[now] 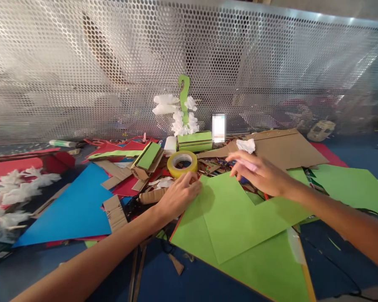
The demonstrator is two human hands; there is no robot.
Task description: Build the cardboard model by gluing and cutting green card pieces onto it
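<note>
**A:** Head view, the only one. Where is the green sheet [233,218]?

**B:** Near the middle of the table [50,268], lying on a larger green sheet [271,268], with its far corner pointing at the clutter. A yellow tape roll [182,162] stands just beyond its left corner, and a blue sheet [75,205] lies well to the left.

**A:** And the hands?

**B:** The left hand [179,195] lies palm down on the sheet's left corner. Its fingers are spread flat, pressing and closed around nothing. The right hand [258,172] is over the far corner with its fingers stretched forward. It is blurred, so I cannot tell whether the fingertips pinch anything.

**A:** Which step does that look like?

**B:** My reading is that the sheet is being held flat and squared, one hand at each corner.

**A:** What would a further move need?

**B:** A steady press from the left hand so the paper doesn't slide on the sheet beneath. The right hand would have to keep clear of the cardboard panel [286,147] and the white tuft [246,145] just behind it.

**A:** Beyond that?

**B:** A perforated screen [82,63] closes off the back.
</note>
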